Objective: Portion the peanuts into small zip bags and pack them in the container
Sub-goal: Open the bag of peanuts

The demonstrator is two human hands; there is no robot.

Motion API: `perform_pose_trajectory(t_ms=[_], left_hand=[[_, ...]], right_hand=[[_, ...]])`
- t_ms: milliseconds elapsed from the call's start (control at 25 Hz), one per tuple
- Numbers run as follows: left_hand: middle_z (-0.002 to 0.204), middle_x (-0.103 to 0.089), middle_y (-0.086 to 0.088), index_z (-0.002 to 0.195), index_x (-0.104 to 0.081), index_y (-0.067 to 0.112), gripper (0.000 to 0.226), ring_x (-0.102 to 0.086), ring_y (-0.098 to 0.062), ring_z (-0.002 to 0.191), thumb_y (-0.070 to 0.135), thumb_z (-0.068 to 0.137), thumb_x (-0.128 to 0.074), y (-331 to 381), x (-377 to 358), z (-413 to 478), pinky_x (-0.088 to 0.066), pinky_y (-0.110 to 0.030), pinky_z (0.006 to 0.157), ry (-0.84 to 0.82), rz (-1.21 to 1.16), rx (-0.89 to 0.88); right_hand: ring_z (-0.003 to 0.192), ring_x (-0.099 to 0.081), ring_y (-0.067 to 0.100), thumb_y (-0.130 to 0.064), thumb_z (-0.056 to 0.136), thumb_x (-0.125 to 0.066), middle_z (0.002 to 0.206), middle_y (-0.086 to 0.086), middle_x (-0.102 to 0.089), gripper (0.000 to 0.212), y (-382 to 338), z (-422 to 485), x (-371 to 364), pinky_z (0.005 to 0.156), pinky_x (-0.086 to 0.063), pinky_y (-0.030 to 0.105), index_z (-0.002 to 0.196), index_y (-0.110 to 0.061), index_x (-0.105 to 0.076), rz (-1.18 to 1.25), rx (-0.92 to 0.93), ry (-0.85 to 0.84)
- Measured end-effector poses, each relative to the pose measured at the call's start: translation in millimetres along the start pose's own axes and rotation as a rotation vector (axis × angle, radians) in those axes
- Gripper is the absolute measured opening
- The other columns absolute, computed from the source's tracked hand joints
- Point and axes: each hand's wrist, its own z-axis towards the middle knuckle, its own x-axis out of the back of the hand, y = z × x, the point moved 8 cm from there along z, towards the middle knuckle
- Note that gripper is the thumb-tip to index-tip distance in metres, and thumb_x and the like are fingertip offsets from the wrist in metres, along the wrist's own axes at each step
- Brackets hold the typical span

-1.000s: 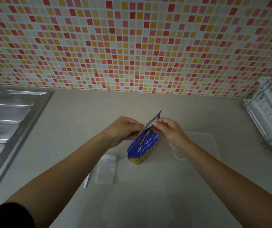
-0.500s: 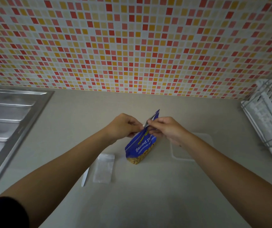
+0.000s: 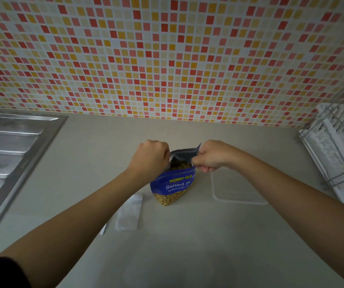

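Observation:
A blue bag of salted peanuts (image 3: pixel 172 185) stands on the counter at the centre, its top pulled wide so the nuts show inside. My left hand (image 3: pixel 150 161) grips the left edge of the bag's mouth. My right hand (image 3: pixel 210 157) pinches the right edge. Small clear zip bags (image 3: pixel 129 213) lie flat on the counter to the left of the peanut bag, partly under my left forearm. A clear plastic container (image 3: pixel 236 190) lies to the right of the bag, partly behind my right forearm.
A steel sink drainboard (image 3: pixel 11 159) fills the left side. A white dish rack (image 3: pixel 339 148) stands at the right edge. The tiled wall (image 3: pixel 167 59) rises behind the beige counter (image 3: pixel 177 246). A thin white strip (image 3: pixel 103 228) lies by the zip bags.
My hands have drawn apart and the bag's mouth, pinched flat before, now gapes with peanuts visible inside. The bag stands more upright than before.

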Motion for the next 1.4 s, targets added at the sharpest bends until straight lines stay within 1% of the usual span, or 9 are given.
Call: perform_pose_trajectory(t_ms=[320, 520, 680, 760, 880, 1000, 1120, 1240, 1400], left_hand=[[0.098, -0.067, -0.012, 0.106, -0.063, 0.005, 0.02, -0.062, -0.022, 0.083, 0.014, 0.093, -0.051, -16, -2, 9, -0.052, -0.028, 0.078, 0.019, 0.169, -0.101], [0.093, -0.072, -0.002, 0.111, -0.066, 0.011, 0.03, -0.067, -0.011, 0.078, 0.03, 0.094, -0.05, -40, -4, -23, -0.055, -0.02, 0.071, 0.112, -0.569, 0.088], [0.123, -0.06, 0.016, 0.136, -0.044, 0.025, 0.064, -0.059, 0.001, 0.111, 0.048, 0.078, -0.06, -52, -62, -85, -0.05, -0.018, 0.089, -0.021, -1.09, 0.252], [0.106, -0.065, 0.027, 0.124, -0.052, 0.028, 0.039, -0.06, 0.011, 0.1, 0.026, 0.087, -0.063, -51, -76, -95, -0.047, -0.009, 0.082, 0.0, -1.01, 0.228], [0.073, -0.067, 0.023, 0.089, -0.062, 0.03, 0.017, -0.059, 0.004, 0.072, 0.016, 0.093, -0.055, -63, -82, -83, -0.047, -0.023, 0.07, 0.08, -0.876, 0.233], [0.077, -0.066, -0.007, 0.083, -0.068, 0.024, 0.015, -0.056, -0.014, 0.076, 0.034, 0.084, -0.058, -91, -84, -60, -0.051, -0.049, 0.08, 0.123, -1.009, 0.265], [0.082, -0.065, -0.005, 0.082, -0.07, 0.024, 0.015, -0.056, -0.019, 0.084, 0.017, 0.086, -0.058, -102, -77, -32, -0.049, -0.048, 0.089, 0.113, -1.163, 0.286], [0.089, -0.063, -0.005, 0.088, -0.067, 0.024, 0.026, -0.056, -0.018, 0.087, 0.004, 0.093, -0.051, -105, -77, -12, -0.049, -0.038, 0.087, 0.011, -1.197, 0.27], [0.101, -0.061, -0.004, 0.108, -0.06, 0.012, 0.017, -0.055, -0.013, 0.093, 0.016, 0.095, -0.05, -107, -97, -11, -0.047, -0.029, 0.08, -0.149, -1.18, 0.321]], right_hand=[[0.065, -0.053, 0.011, -0.026, 0.078, -0.06, 0.065, -0.002, -0.056, 0.021, 6, -21, -7, 0.062, -0.043, 0.025, 0.06, -0.015, -0.059, -0.154, 0.12, -0.049], [0.13, -0.036, 0.002, -0.02, 0.084, -0.064, 0.143, -0.009, -0.037, 0.021, 17, -24, -17, 0.101, -0.037, 0.029, 0.067, -0.025, -0.053, 0.205, 0.482, 0.035], [0.122, -0.05, 0.011, 0.012, 0.089, -0.041, 0.134, -0.001, -0.047, 0.043, 41, -4, -23, 0.092, -0.043, 0.023, 0.11, -0.025, -0.038, 0.568, 0.474, 0.053], [0.122, -0.05, 0.013, 0.013, 0.089, -0.043, 0.129, -0.001, -0.051, 0.051, 46, 9, -33, 0.096, -0.044, 0.025, 0.129, -0.018, -0.038, 0.388, 0.462, 0.098], [0.096, -0.062, -0.003, 0.015, 0.086, -0.048, 0.106, 0.0, -0.062, 0.036, 46, 18, -39, 0.084, -0.047, 0.016, 0.113, -0.008, -0.056, 0.419, 0.464, 0.166], [0.074, -0.063, -0.009, 0.011, 0.078, -0.063, 0.081, -0.008, -0.067, 0.03, 50, 25, -34, 0.072, -0.046, 0.012, 0.082, -0.019, -0.06, 0.521, 0.419, 0.305], [0.063, -0.06, -0.01, 0.007, 0.075, -0.069, 0.063, -0.014, -0.066, 0.033, 54, 27, -38, 0.064, -0.045, 0.008, 0.068, -0.022, -0.057, 0.626, 0.38, 0.437], [0.071, -0.061, -0.007, 0.004, 0.079, -0.067, 0.072, -0.011, -0.066, 0.028, 58, 31, -47, 0.071, -0.046, 0.012, 0.072, -0.021, -0.055, 0.737, 0.38, 0.483], [0.099, -0.06, -0.002, -0.004, 0.083, -0.063, 0.107, -0.009, -0.063, 0.035, 47, 43, -69, 0.091, -0.047, 0.021, 0.106, -0.029, -0.054, 0.753, 0.443, 0.268]])
